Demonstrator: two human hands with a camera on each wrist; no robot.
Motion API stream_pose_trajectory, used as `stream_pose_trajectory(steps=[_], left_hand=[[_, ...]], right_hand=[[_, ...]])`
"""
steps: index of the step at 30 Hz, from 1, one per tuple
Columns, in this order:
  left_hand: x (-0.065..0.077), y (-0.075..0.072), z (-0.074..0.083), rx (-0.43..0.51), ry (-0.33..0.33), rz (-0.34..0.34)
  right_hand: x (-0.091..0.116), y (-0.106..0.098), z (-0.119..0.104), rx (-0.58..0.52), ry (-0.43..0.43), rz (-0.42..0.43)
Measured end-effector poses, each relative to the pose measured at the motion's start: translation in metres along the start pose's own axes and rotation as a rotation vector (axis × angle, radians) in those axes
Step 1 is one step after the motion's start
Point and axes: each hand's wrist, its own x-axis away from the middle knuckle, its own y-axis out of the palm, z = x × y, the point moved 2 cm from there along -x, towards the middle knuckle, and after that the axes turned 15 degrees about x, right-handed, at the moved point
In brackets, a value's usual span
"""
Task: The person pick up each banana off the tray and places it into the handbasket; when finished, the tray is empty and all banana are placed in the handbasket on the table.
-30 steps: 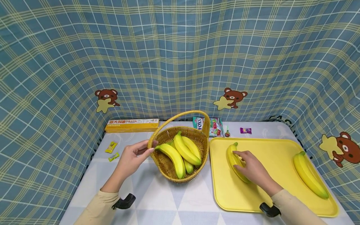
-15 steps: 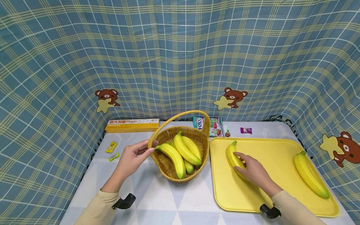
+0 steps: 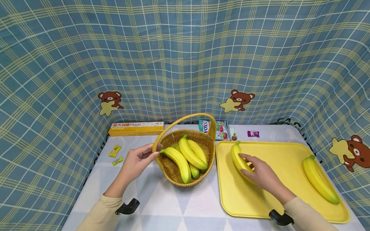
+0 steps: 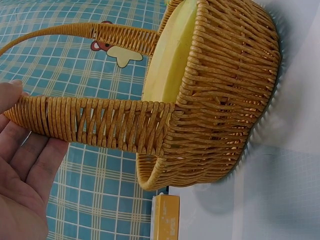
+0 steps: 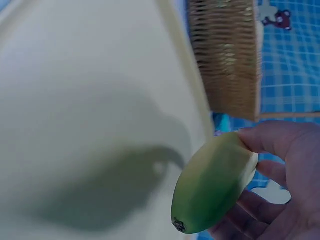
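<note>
My left hand [image 3: 139, 162] grips the handle of a woven wicker basket [image 4: 225, 95] on its left side, thumb in front and fingers behind. Inside the basket lie several bananas [image 3: 189, 152]. Over the left part of a yellow tray [image 3: 277, 205], my right hand [image 3: 261, 171] pinches a banana [image 3: 238, 156] between thumb and fingers. In the right wrist view this banana [image 5: 212, 185] is held above the tray surface, its dark tip toward the camera and its shadow on the tray. Another banana [image 3: 318, 179] rests along the tray's right side.
A pasta box [image 3: 136, 129] lies at the back left, with two small yellow candies [image 3: 114, 151] nearer on the left. Behind the basket and tray are a candy bag [image 3: 221, 130], a small lollipop-like item [image 3: 234, 136] and a purple wrapped candy [image 3: 253, 134]. A plaid curtain [image 3: 185, 64] hangs behind.
The banana in my right hand has risen off the tray and shifted slightly left and away. My left hand and the basket have stayed put.
</note>
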Motion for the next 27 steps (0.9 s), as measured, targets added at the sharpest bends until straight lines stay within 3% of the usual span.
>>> stream_pose_trajectory(steps=[15, 27], left_hand=[[0.000, 0.000, 0.003, -0.006, 0.009, -0.003], [0.000, 0.000, 0.001, -0.001, -0.002, -0.001]], right_hand=[[0.007, -0.042, -0.063, -0.090, -0.222, 0.016], [-0.038, -0.038, -0.108, -0.094, -0.352, -0.035]])
